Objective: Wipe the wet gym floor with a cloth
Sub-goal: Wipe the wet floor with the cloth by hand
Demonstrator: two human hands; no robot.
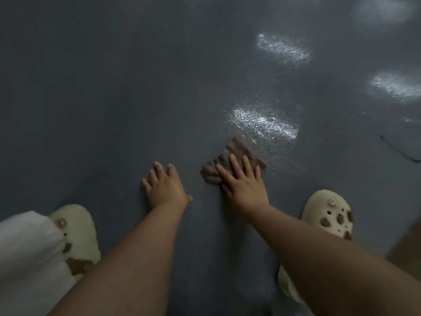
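Right hand presses flat on brown cloth; left hand splayed on floor.

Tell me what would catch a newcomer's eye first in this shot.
The glittering wet patch on the dark grey floor, up and right of centre. Just below it, the right hand presses flat on a crumpled brown cloth, while the left hand rests on the floor beside it.

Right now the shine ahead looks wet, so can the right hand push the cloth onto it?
Probably yes: the right hand presses the brown cloth at the wet patch edge; bare floor between.
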